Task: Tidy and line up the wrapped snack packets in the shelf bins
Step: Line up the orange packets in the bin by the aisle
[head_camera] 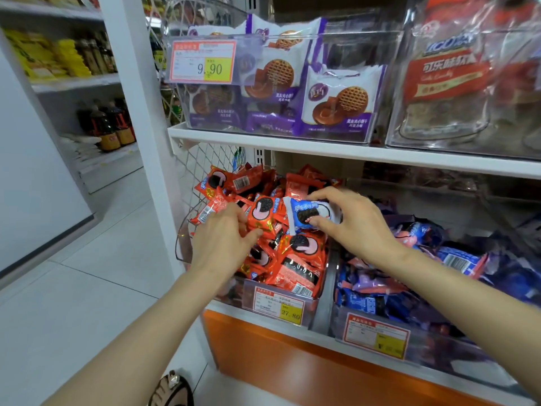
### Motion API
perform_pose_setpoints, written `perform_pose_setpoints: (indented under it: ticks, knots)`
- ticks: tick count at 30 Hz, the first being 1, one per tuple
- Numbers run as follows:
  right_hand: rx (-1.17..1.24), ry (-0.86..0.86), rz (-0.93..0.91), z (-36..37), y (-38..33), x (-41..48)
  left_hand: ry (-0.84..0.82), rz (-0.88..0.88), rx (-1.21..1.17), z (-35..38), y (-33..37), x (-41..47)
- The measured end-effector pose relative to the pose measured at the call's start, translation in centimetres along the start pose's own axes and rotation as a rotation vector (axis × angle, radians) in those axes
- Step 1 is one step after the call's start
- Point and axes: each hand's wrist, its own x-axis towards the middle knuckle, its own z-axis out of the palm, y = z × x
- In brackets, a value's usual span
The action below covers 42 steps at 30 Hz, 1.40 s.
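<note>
A person sorts wrapped biscuit packets on the lower level of a shop shelf, with the job at an early stage. The right hand [354, 224] pinches a stray blue packet [310, 213] between thumb and fingertips, on top of the heap in the red bin [248, 288]. The left hand [219, 235] has its fingers and thumb closed on a red packet [263, 215] just beside it.

Nothing in this bin looks lined up: the red packets [298, 259] lie jumbled, tilted and overlapping, some face down with barcodes showing, and the pile rises above the clear front wall that carries a price tag [278, 304]. The neighbouring blue bin [341, 315], probably where the stray belongs, holds blue packets [456, 259] in similar disorder.

Working room is tight. The shelf board [322, 148] hangs low over the bins, wire mesh [202, 162] closes the left side, and a clear divider wall [329, 273] stands between the two bins, so the stray would likely have to be lifted over it.
</note>
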Motion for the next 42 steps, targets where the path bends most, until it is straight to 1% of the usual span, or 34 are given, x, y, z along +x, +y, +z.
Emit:
perform_pose_setpoints:
  ticks: [1, 3, 5, 6, 8, 11, 14, 17, 19, 21, 23, 24, 26, 29, 32, 36, 37, 38, 40, 41, 42]
  knots:
    - [-0.001, -0.003, 0.002, 0.1, 0.0, 0.1, -0.036, 0.000, 0.057, -0.1, 0.3, -0.3]
    - [-0.015, -0.008, 0.001, 0.3, 0.0, 0.2, -0.175, 0.028, 0.141, 0.1, 0.9, -1.0]
    - [-0.014, -0.010, -0.003, 0.3, 0.2, 0.3, -0.315, 0.045, 0.154, 0.5, 1.1, -1.7]
    - [-0.003, -0.012, 0.000, 0.2, 0.3, 0.3, -0.354, 0.051, 0.152, 0.8, 1.1, -1.9]
    - [0.023, -0.012, 0.018, 0.1, 0.4, 0.2, -0.379, 0.079, 0.129, 1.2, 0.9, -2.1]
    - [0.049, -0.009, 0.032, 0.1, 0.5, 0.1, -0.363, 0.119, 0.049, 1.3, 1.1, -2.1]
    - [0.101, -0.010, 0.051, 0.1, 0.6, 0.1, -0.286, 0.130, 0.007, 0.7, 1.4, -2.2]
    - [0.195, 0.007, 0.103, -0.1, 0.7, 0.1, -0.150, 0.093, -0.087, -0.9, 0.9, -1.7]
    - [0.265, 0.005, 0.137, -0.2, 0.7, 0.1, -0.030, 0.030, -0.208, -2.3, 0.0, -1.1]
    - [0.302, -0.003, 0.150, -0.4, 0.5, 0.0, 0.127, -0.041, -0.299, -3.4, -0.9, -0.3]
    - [0.318, -0.007, 0.152, -0.3, 0.4, 0.0, 0.266, -0.110, -0.335, -3.4, -1.8, 0.7]
    - [0.326, -0.008, 0.152, -0.3, 0.3, 0.0, 0.301, -0.137, -0.336, -3.1, -2.3, 1.3]
    - [0.336, -0.010, 0.156, -0.2, 0.3, 0.0, 0.295, -0.164, -0.276, -2.0, -3.3, 2.4]
    - [0.306, -0.011, 0.138, -0.1, 0.5, -0.1, 0.253, -0.173, -0.077, -0.6, -4.0, 3.2]
    - [0.239, -0.014, 0.066, -0.1, 0.5, -0.4, 0.267, -0.077, 0.125, -0.4, -3.8, 3.3]
    - [0.179, -0.079, -0.039, -0.1, 0.6, -0.8, 0.371, 0.156, 0.168, -1.2, -2.6, 2.3]
    - [0.156, -0.079, -0.065, -0.1, 0.6, -0.9, 0.346, 0.201, 0.167, -1.2, -2.0, 1.7]
    - [0.135, -0.072, -0.079, -0.1, 0.6, -0.9, 0.283, 0.224, 0.150, -1.1, -1.3, 0.8]
    - [0.119, -0.039, -0.073, -0.2, 0.7, -0.9, 0.107, 0.270, 0.060, -0.1, 0.0, -0.9]
    - [0.121, -0.020, -0.062, -0.2, 0.8, -0.8, 0.046, 0.329, 0.045, 0.6, 0.3, -1.5]
    - [0.120, -0.003, -0.047, -0.2, 1.0, -0.7, -0.002, 0.393, 0.092, 1.4, 0.5, -1.9]
